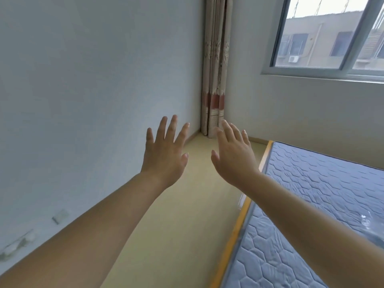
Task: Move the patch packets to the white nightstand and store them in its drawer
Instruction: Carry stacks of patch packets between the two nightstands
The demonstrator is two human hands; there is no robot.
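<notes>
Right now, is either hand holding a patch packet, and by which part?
Nothing is held. The left hand and right hand are both empty, fingers spread in the air. No packets are in view.

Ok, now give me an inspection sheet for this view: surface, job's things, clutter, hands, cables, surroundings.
Surface: bare floor strip between the wall and the mattress.
Job's things: nothing seen; no packets, nightstand or drawer in view.
Clutter: nothing seen.
Hands: left hand and right hand are both raised over the floor, fingers straight, holding nothing.
Cables: nothing seen.
Surroundings: curtain hanging in the corner; window above the mattress, buildings outside; small plate low on the wall, with marks below it.
</notes>
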